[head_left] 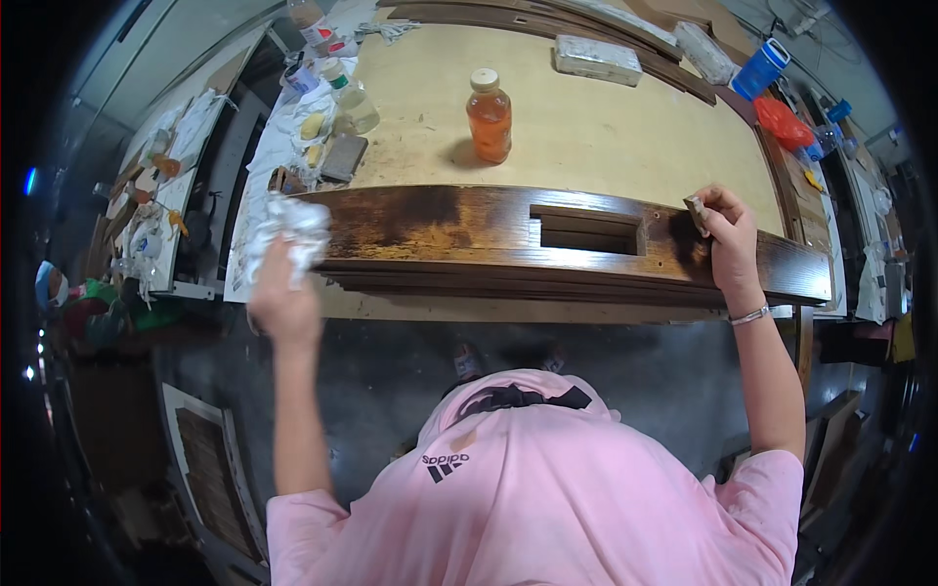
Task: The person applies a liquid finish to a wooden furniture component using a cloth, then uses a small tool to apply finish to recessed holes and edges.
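Note:
A long dark-brown wooden board [469, 220] with a glossy, streaky stain lies across the near side of the table. Toward its right part a rectangular slot [588, 232] is cut into it. My left hand [283, 298], smeared by motion, grips a crumpled white cloth [293, 234] at the board's left end. Above the board's right part, my right hand [733, 234] pinches a small brownish piece [697, 216]; I cannot tell what it is. Beyond the board stands a capped bottle [490, 119] of amber liquid.
At the far left of the table are a bottle of pale liquid [354, 103], a grey block [344, 158] and yellow sponge-like pieces [312, 126]. A wrapped white block [598, 61], brown wooden strips [674, 76], a blue bottle [760, 68] and a red plastic bag [782, 124] lie at the far right.

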The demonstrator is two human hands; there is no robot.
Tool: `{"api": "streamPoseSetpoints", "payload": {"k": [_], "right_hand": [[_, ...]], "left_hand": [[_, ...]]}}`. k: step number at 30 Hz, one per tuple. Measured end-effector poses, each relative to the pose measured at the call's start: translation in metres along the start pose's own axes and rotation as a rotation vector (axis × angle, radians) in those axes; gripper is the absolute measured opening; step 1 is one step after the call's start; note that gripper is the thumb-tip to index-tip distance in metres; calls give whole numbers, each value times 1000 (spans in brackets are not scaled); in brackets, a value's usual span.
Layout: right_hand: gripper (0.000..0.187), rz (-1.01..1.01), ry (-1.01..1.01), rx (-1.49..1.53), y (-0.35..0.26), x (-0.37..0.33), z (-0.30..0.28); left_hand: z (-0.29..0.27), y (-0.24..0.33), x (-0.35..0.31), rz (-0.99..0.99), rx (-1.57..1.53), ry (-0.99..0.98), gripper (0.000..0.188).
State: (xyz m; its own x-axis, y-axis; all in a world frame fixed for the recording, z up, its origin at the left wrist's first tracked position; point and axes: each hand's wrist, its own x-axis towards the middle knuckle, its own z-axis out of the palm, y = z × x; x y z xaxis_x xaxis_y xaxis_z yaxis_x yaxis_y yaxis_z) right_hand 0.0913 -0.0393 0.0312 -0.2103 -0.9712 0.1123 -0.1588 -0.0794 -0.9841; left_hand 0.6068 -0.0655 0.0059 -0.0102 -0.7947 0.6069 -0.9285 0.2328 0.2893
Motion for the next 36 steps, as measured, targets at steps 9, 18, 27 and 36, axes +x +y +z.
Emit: {"api": "streamPoseSetpoints", "payload": {"k": [9, 18, 27, 36], "right_hand": [[14, 12, 18, -46, 4, 1, -6], [15, -28, 91, -50, 3, -2, -3], [17, -34, 117, 84, 3, 0, -2], [16, -42, 214, 163, 6, -2, 2]], "left_hand": [[19, 14, 56, -57, -346, -235, 31], [42, -2, 104, 96, -173, -581, 24], [92, 146, 93, 597, -369, -709, 31], [116, 151, 118, 388, -498, -1035, 30]]}}
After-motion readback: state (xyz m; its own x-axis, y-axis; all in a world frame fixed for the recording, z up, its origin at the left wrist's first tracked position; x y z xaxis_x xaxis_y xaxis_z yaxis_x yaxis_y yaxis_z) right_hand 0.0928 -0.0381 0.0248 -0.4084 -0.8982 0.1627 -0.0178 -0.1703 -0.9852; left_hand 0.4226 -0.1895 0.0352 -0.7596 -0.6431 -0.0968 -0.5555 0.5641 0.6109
